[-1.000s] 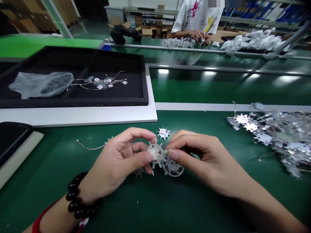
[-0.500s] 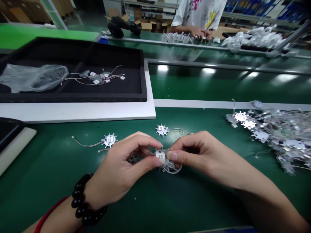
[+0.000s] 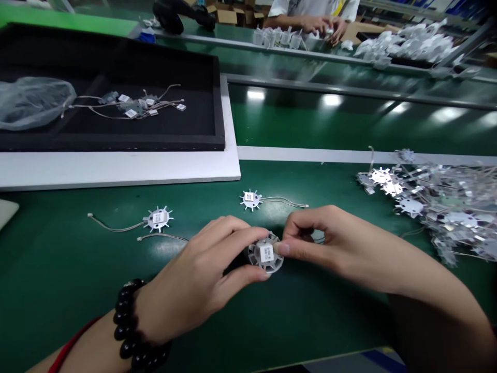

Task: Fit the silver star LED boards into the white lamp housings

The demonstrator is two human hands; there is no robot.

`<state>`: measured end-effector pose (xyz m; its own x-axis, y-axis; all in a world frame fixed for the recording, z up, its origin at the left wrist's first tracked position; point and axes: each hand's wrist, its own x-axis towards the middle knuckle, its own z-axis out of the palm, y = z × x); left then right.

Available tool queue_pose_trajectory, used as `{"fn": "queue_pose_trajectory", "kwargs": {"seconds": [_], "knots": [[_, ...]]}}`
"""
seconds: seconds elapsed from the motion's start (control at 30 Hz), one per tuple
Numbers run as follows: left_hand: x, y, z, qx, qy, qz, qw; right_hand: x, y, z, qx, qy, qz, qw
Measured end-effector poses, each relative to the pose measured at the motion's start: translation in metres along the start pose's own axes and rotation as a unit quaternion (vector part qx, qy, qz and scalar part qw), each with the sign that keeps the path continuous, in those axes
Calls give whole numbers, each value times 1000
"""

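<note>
My left hand point(image 3: 209, 264) has its thumb and fingers closed around the rim of a round grey ribbed housing point(image 3: 275, 265). A small metal disc with a square white label point(image 3: 266, 254) faces me at its front. On its right side, my right hand point(image 3: 322, 241) pinches at the disc beside the label, thumb on top; the exact grip is partly hidden. A spoked metal disc with a wire point(image 3: 251, 199) lies just beyond my hands. Another labelled spoked disc point(image 3: 158, 218) rests to the left, its wire trailing left. Nearer my left hand, a further wire point(image 3: 161, 236) runs under it.
A heap of spoked metal discs point(image 3: 450, 207) covers the right side of the green table. At upper left, a black tray point(image 3: 186, 141) holds wired pieces and a clear bag point(image 3: 37, 101). Across the bench a person's hands point(image 3: 326, 27) work beside white parts.
The labelled disc in my hands now faces me within the round housing, its loop of wire no longer showing in front. My left fingers have spread around the rim. The view has tilted down.
</note>
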<state>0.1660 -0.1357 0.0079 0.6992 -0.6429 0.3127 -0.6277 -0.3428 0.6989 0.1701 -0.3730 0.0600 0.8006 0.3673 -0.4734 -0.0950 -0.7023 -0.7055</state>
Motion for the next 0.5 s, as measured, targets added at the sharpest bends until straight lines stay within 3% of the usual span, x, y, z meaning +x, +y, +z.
{"fn": "queue_pose_trajectory", "kwargs": {"seconds": [0.5], "knots": [[2,-2,7,-26,-34,-61,997,5,-1,-6,-49,-37,25,998]]}}
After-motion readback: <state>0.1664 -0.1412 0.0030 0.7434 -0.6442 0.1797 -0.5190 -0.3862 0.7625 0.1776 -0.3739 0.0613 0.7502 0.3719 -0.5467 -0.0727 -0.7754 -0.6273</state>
